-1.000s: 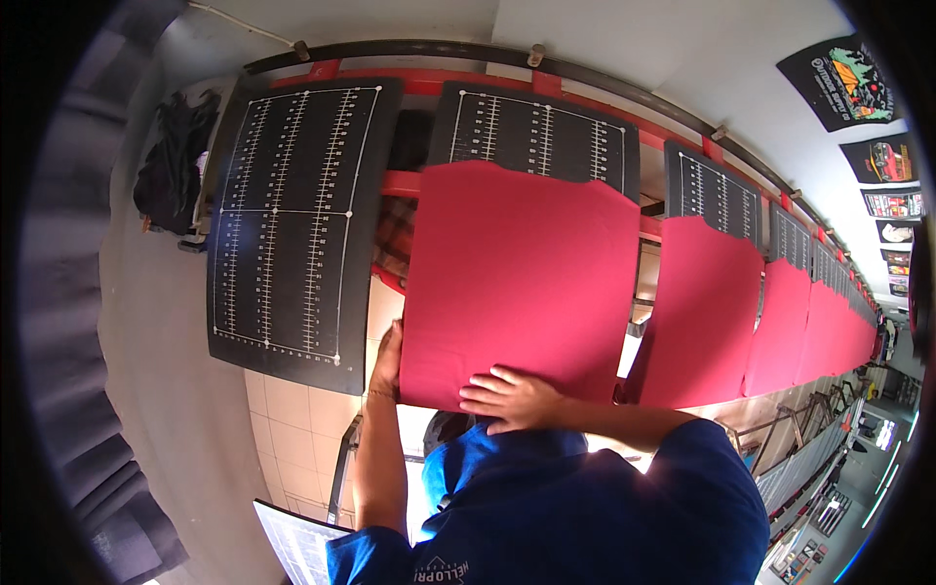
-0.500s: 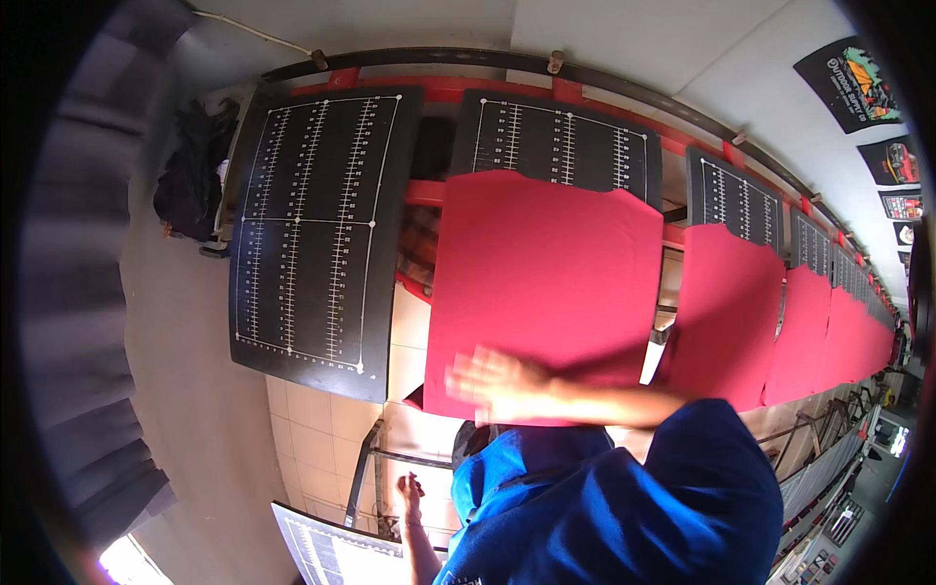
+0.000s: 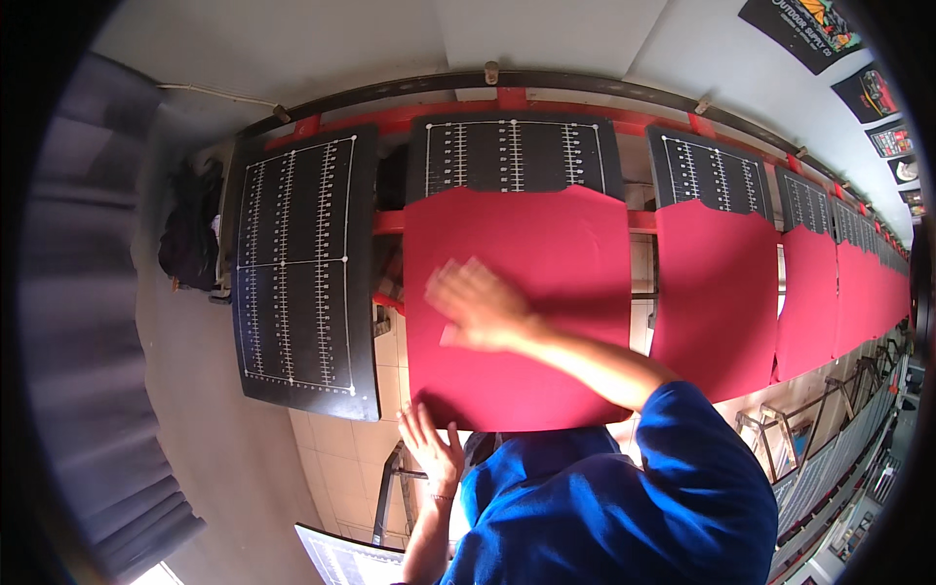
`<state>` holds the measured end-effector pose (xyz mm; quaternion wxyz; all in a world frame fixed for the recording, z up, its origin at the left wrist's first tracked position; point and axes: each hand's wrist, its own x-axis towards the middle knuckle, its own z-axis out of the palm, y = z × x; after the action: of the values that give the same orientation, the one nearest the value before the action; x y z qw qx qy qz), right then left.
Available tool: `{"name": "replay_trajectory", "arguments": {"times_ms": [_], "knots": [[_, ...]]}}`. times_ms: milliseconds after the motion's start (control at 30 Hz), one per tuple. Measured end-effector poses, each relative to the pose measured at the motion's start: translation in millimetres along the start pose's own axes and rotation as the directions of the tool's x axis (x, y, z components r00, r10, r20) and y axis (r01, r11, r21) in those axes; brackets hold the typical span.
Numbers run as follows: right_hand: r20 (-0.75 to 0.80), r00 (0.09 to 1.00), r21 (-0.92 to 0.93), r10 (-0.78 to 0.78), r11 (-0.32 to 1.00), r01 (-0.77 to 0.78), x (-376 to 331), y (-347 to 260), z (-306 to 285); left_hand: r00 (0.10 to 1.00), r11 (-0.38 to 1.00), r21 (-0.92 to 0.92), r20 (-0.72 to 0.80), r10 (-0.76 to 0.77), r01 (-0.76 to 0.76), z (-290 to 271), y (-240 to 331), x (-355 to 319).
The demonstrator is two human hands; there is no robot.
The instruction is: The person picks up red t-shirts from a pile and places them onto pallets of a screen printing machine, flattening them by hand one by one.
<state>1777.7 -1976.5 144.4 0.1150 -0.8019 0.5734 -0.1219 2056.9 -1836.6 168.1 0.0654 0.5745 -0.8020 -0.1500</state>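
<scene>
A red fabric panel (image 3: 556, 253) lies over the near part of a black board with white ruler markings (image 3: 541, 151); the board's far end stays bare. My right hand (image 3: 480, 304) is flat on the panel, left of its middle, fingers stretched and slightly blurred by motion. At the panel's near left corner is my left hand (image 3: 432, 450), its fingers extended and the tips at the fabric's edge. Neither hand grips anything. The fabric looks mostly smooth, with faint creases at the upper right.
Left of the panel stands a bare black marked board (image 3: 302, 273). More boards with red fabric panels (image 3: 717, 292) run off to the right along a red metal frame (image 3: 390, 222). A grey curtain (image 3: 93, 322) hangs at far left. Dark cloth (image 3: 192, 224) hangs near the wall.
My right hand has slid farther up the panel from near its lower edge. My left hand has risen from below to the panel's near left corner. The view has shifted.
</scene>
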Motion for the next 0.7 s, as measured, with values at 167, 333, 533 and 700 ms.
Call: {"name": "replay_trajectory", "arguments": {"times_ms": [167,333,533,700], "knots": [[-0.369,0.710,-0.054,0.599,0.749,-0.660,-106.0,179.8,-57.8,0.939,0.935,0.138,0.162,0.303,-0.326,19.6,37.9,88.6],[-0.085,0.895,-0.097,0.438,0.890,-0.445,-196.1,-10.2,-53.3,0.940,0.931,0.161,-0.040,0.337,-0.327,37.8,87.9,237.2],[0.094,0.825,0.162,0.557,0.809,-0.565,-330.1,-108.1,1.4,0.897,0.891,0.170,-0.065,0.436,-0.421,73.4,214.5,296.2],[-0.320,0.415,0.476,0.852,0.524,-0.707,-340.8,-90.4,-16.9,0.381,0.465,-0.282,0.305,0.873,-0.839,61.1,265.5,67.2]]}}
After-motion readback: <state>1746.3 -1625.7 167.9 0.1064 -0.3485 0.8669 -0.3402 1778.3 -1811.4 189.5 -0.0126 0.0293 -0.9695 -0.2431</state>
